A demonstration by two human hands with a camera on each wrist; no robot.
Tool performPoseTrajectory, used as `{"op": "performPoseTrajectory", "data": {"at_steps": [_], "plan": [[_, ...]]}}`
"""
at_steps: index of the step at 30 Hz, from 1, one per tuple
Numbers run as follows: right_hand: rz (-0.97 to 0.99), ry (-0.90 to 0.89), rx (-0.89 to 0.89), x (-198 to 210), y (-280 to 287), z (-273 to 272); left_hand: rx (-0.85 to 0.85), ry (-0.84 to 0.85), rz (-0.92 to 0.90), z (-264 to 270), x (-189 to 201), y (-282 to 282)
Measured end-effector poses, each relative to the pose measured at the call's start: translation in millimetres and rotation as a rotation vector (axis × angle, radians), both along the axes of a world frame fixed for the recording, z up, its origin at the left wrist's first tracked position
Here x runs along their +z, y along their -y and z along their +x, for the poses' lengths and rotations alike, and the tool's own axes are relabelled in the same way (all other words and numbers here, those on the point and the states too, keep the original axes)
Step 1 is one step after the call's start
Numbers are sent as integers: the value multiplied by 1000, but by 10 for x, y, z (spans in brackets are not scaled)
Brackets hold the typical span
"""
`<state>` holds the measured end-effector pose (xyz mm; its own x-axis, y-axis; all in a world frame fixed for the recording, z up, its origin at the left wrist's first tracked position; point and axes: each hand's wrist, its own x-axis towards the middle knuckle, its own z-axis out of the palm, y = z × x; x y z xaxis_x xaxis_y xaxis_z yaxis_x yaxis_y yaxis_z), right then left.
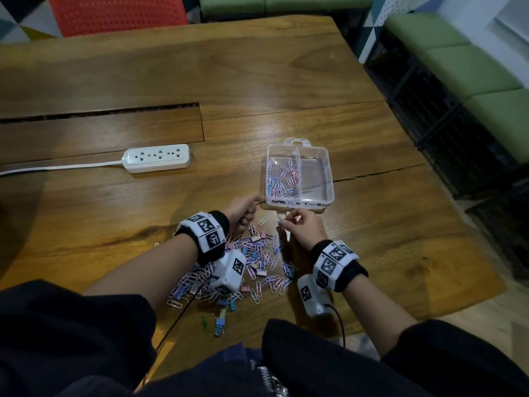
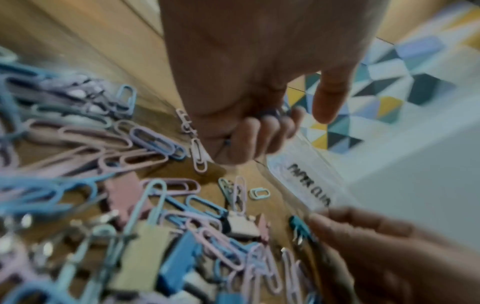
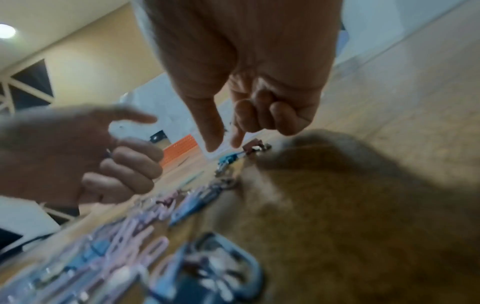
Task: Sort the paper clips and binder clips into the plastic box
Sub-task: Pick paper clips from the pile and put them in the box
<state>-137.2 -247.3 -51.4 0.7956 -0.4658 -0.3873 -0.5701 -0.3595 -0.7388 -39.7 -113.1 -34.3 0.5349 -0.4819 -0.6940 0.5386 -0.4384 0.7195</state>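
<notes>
A clear two-part plastic box (image 1: 320, 196) stands on the wooden table; its left part holds several pastel paper clips (image 1: 282, 177), and its right part looks bare. A mixed pile of paper clips and binder clips (image 1: 257, 262) lies in front of it. My left hand (image 1: 247, 214) hovers by the box's near left corner. Its forefinger points out and its other fingers are curled round a few paper clips (image 2: 271, 113). My right hand (image 1: 286, 222) reaches down with thumb and forefinger straight and slightly apart, just above a blue binder clip (image 3: 228, 159) that lies on the table.
A white power strip (image 1: 157, 158) with its cord lies to the left. A long slot (image 1: 100, 113) cuts the tabletop behind it. An orange chair (image 1: 114, 12) stands at the far edge, and green benches (image 1: 472, 67) stand to the right beyond the table's edge.
</notes>
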Motion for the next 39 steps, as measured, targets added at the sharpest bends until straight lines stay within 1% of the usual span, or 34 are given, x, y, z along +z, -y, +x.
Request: {"op": "performPoseTrajectory", "data": {"at_steps": [2,4,6,10,12,14,16,17,18,21,23,25,27,30,31,32,34,36,39], "plan": [[-59,-11,-5,-41,-19,13,-128,234,173,-31,8,70],[-87,-7,-18,-53,-30,22,-295,474,323,-61,-21,136],[-116,-10,2,-41,-47,30,-410,607,419,-76,-41,172],[-150,44,40,1,-54,22,-542,648,506,-97,-30,232],[-131,88,31,20,-43,-14,-598,655,511,-113,-19,253],[-80,95,60,23,-25,-83,-640,668,499,-118,4,241],[63,87,64,49,1,-183,-593,621,443,-104,2,198],[154,90,53,58,24,-234,-525,558,379,-93,3,168],[235,85,39,73,50,-281,-432,472,297,-70,1,135],[402,32,-26,94,108,-387,-129,131,40,-23,26,28],[492,3,-62,87,104,-453,-45,-4,-53,-21,10,-55],[542,0,-83,71,73,-513,-49,-85,-92,-54,10,-115],[530,-10,-86,47,34,-549,-103,-108,-75,-105,44,-139],[455,-57,-57,15,-17,-576,-217,21,50,-171,65,-132],[458,-66,-48,18,-30,-588,-241,58,64,-194,53,-123],[474,-69,-46,24,-37,-602,-253,67,65,-217,38,-115],[480,-71,-48,48,-39,-624,-235,35,43,-251,19,-94],[397,-82,-10,53,-34,-637,-213,2,43,-274,34,-62],[263,-82,74,22,-38,-659,-290,-19,81,-347,79,-16]]}}
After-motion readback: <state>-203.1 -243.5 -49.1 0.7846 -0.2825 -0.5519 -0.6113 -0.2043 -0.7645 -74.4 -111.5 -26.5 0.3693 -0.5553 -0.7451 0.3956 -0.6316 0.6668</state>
